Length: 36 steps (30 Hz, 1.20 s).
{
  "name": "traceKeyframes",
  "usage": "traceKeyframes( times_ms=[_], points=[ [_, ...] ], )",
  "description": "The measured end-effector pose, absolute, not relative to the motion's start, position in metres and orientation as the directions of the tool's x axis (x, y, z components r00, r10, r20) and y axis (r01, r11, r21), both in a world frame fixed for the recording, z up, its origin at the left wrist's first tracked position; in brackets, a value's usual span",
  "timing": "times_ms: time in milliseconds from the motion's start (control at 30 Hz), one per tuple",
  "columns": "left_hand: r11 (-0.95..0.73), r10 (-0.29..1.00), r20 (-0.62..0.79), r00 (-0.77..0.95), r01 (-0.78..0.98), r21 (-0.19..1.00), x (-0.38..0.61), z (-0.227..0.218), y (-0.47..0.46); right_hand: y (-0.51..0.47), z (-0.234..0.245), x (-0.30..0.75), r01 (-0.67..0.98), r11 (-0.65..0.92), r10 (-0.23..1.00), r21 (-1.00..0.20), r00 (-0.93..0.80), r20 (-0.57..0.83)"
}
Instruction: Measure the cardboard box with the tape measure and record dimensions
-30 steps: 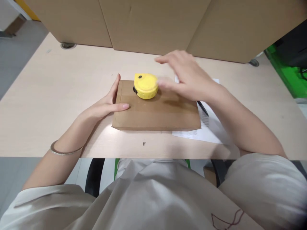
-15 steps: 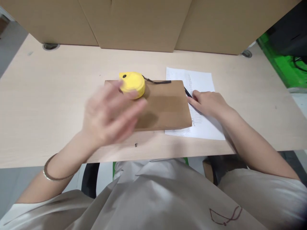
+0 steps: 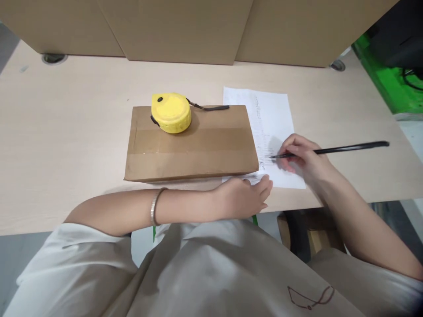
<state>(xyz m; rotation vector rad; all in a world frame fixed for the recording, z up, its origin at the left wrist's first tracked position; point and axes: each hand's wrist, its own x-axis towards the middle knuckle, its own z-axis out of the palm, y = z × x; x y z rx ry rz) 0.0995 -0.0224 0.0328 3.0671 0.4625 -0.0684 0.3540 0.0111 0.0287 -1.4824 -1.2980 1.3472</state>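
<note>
head view, itemised.

pen (image 3: 350,148): black, thin, long. pinched low near the tip by the closed fingers (image 3: 288,149) of the right hand (image 3: 302,159). tip down on the sheet of paper (image 3: 271,112), tail slanting out to the right above the counter (image 3: 66,132). likely light and stiff, smooth enough to twist in a loose pinch. best taken low on the barrel, close to the tip, as gripped now.

sheet of paper: white, printed in rows too fine to read. flat on the counter, left edge under or against the cardboard box (image 3: 191,152); cannot tell which. likely very light and limp, apt to slide or crease. best pinned flat with the pads, not pinched.

left hand (image 3: 243,199): loosely open, gripping nothing. fingertips (image 3: 266,182) resting on the near corner of the sheet, by the counter's front edge. metal bracelet (image 3: 154,206) on the wrist.

cardboard box: flat, taped, just left of the sheet.

tape measure (image 3: 171,112): yellow, round, on the far left part of the box top. black strap (image 3: 209,107) trailing right.

cardboard panels (image 3: 178,26): upright along the far side.
</note>
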Motion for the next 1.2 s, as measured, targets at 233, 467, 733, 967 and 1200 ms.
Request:
traceKeyframes(
  times_ms=[233,467,733,967,1200],
  points=[
    [-0.946,0.323,0.030,0.946,0.322,0.023,0.103,0.032,-0.017,0.001,0.024,0.345,0.409,-0.243,0.958,-0.880,-0.045,-0.285],
    [-0.944,0.330,0.080,0.940,0.327,0.048,0.098,0.034,-0.017,0.004,0.021,0.348,0.400,-0.195,0.954,-0.896,-0.137,-0.268],
    [-0.945,0.326,0.057,0.944,0.323,0.060,0.100,0.030,-0.018,0.004,0.014,0.354,0.418,-0.174,0.953,-0.892,-0.156,-0.259],
    [-0.940,0.340,0.088,0.936,0.337,0.047,0.098,0.033,-0.019,0.003,0.017,0.352,0.412,-0.183,0.955,-0.893,-0.142,-0.261],
    [-0.943,0.329,-0.011,0.944,0.329,0.044,0.106,0.023,-0.017,0.003,0.017,0.353,0.410,-0.175,0.959,-0.895,-0.136,-0.249]
  ],
)
